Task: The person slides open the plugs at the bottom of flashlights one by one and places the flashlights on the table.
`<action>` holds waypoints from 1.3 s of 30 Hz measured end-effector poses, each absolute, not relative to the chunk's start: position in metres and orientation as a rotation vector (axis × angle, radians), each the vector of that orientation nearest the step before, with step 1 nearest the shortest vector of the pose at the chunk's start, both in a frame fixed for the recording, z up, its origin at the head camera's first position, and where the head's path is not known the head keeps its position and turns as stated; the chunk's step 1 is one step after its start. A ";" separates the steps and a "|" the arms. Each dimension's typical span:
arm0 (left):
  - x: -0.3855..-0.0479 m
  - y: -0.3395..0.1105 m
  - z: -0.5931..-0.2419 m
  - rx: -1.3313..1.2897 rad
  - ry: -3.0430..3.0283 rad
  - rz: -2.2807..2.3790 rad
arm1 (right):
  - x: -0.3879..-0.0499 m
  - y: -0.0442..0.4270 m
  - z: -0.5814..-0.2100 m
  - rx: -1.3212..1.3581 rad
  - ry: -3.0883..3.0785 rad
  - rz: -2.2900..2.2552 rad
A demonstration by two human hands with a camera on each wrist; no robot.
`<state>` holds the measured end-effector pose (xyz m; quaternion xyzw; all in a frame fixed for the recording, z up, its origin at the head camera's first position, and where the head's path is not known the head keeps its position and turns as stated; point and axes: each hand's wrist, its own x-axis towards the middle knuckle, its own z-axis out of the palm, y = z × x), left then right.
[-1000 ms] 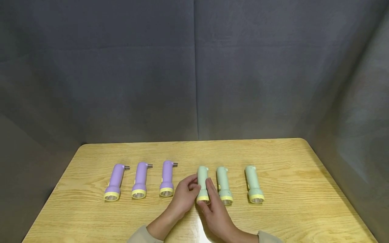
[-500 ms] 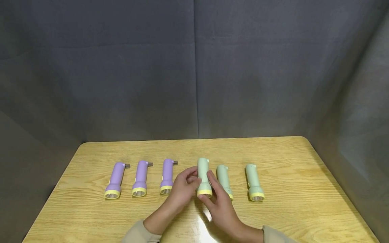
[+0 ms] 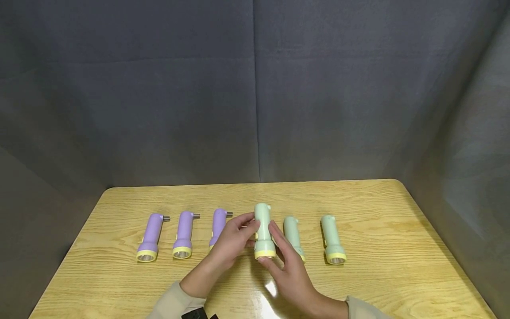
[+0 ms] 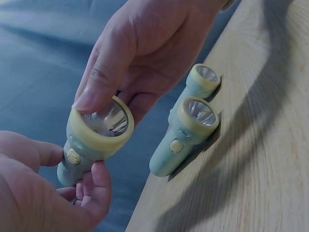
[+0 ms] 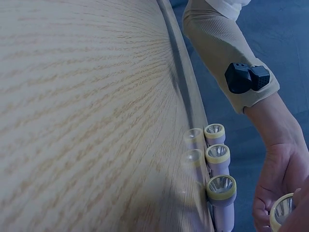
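Left hand (image 3: pixel 230 239) and right hand (image 3: pixel 292 274) are both pinching one green flashlight (image 3: pixel 263 230); uneven grip could be risking a drop, right-hand drift bumping the neighbouring flashlight (image 3: pixel 292 230) just beyond.

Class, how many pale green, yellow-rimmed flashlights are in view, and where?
3: held green flashlight, between left hand and right hand; middle green flashlight, partly behind the right hand, and rightmost green flashlight, both on the wooden table.

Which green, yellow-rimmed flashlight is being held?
The leftmost green flashlight: the left hand and right hand hold it; the middle one and rightmost one lie untouched.
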<state>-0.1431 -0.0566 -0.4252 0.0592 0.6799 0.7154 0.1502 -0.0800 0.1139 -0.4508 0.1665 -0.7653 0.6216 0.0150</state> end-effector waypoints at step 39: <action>-0.140 -0.058 -0.424 0.383 2.199 1.989 | -0.112 0.137 -0.423 0.385 -2.268 2.170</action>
